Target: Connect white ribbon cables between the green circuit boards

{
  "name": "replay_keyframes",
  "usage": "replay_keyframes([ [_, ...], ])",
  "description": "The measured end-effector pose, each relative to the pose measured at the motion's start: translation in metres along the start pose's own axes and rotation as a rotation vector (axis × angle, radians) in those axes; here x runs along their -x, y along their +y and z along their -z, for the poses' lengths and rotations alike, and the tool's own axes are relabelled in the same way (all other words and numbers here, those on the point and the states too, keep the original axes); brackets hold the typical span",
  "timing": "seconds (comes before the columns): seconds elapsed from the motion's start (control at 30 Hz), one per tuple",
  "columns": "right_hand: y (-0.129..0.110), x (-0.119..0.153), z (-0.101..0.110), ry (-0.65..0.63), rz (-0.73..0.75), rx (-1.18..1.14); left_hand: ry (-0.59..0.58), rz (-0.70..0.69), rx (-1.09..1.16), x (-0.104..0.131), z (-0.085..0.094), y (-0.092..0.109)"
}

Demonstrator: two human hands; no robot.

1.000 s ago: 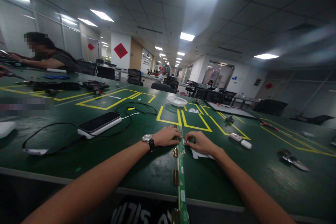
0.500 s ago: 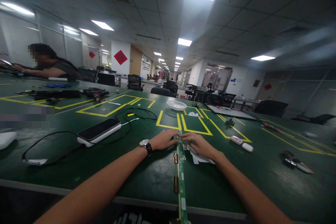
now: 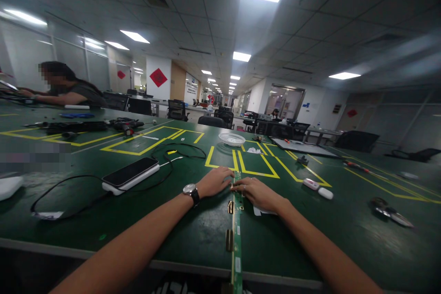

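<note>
A long, narrow green circuit board point(image 3: 237, 234) runs away from me across the table, its near end past the front edge. Copper-coloured flex tabs point(image 3: 230, 240) stick out along its left side. Near the far end, my left hand point(image 3: 214, 182), with a watch on the wrist, has its curled fingers and thumb at the board's left edge. From the other side, my right hand point(image 3: 260, 193) reaches over the board, fingers closed together and fingertips at the left edge. What lies under those fingertips is hidden. White paper point(image 3: 263, 212) shows partly beneath my right hand.
A phone point(image 3: 131, 172) on a white block with a black cable lies left. A white round basket point(image 3: 232, 138) stands ahead. On the right are a pink-and-white case point(image 3: 310, 184), a metal tool point(image 3: 389, 212) and a screwdriver point(image 3: 358, 166). Another person point(image 3: 72, 87) sits far left.
My right hand has moved slightly left and nearer, its fingertips now across the board. The left fingers have drawn back a little from the far end. The board's near end has shifted slightly left.
</note>
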State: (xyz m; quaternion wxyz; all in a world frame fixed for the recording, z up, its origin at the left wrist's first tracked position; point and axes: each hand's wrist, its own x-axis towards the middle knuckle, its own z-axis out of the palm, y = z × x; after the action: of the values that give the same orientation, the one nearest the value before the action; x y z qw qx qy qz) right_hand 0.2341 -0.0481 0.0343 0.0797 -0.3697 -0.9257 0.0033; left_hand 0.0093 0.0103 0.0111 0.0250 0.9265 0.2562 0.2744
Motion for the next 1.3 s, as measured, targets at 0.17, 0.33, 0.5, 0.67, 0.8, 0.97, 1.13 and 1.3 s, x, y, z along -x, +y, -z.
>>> replay_keyframes([
  [0.17,0.019,0.005,-0.001,0.012,-0.135,0.136,0.008,0.013,-0.037,0.001,-0.001,-0.001],
  [0.33,0.046,0.022,0.002,-0.025,-0.498,0.297,0.057,0.060,-0.043,0.000,0.004,-0.004],
  [0.5,0.075,0.040,0.005,-0.037,-0.784,0.356,0.081,0.125,-0.079,0.000,0.010,-0.007],
  [0.67,0.100,0.051,0.000,-0.021,-0.898,0.359,0.058,0.139,-0.118,0.000,0.009,-0.009],
  [0.8,0.107,0.049,-0.006,0.044,-0.904,0.385,0.045,0.109,-0.119,0.000,0.007,-0.006],
  [0.97,0.094,0.040,-0.002,0.095,-0.762,0.281,0.021,0.034,-0.088,0.000,0.005,-0.002],
  [1.13,0.080,0.038,0.005,-0.048,-0.592,0.142,-0.138,-0.140,-0.011,-0.001,-0.006,0.000],
  [1.3,0.074,0.042,0.010,-0.074,-0.571,0.100,-0.169,-0.128,-0.022,0.001,-0.015,0.004],
])
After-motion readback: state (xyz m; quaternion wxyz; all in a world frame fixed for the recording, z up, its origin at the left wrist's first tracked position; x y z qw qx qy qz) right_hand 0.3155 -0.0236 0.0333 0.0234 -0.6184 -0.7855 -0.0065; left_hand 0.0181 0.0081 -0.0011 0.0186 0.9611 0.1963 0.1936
